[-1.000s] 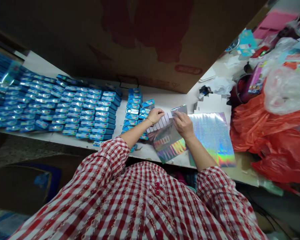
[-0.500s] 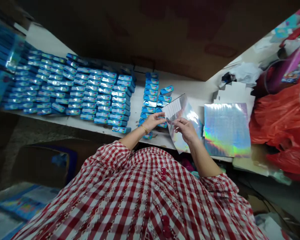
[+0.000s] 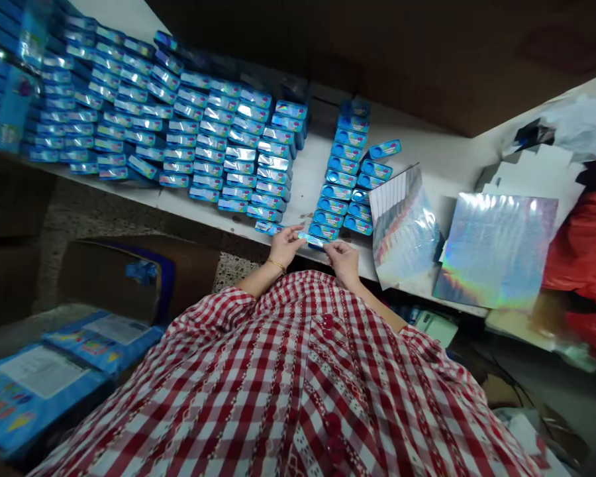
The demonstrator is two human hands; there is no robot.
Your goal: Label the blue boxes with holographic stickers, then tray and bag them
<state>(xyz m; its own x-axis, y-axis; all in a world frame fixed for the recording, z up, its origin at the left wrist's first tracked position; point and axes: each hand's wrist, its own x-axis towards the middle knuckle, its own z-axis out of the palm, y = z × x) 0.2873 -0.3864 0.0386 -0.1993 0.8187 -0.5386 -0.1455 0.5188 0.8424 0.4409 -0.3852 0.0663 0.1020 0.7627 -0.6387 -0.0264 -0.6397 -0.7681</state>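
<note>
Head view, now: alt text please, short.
Left hand and right hand pinch a small holographic strip between them at the edge of the white table. Rows of blue boxes lie beyond; two holographic sheets lie to the right.

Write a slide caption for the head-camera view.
Left hand and right hand pinch a small shiny strip at the table edge, beside rows of blue boxes and a curled holographic sheet.

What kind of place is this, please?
Probably a small packing workshop: rows of identical blue boxes cover the bench, holographic sheets lie beside them, and the left hand and right hand pinch a strip.
</note>
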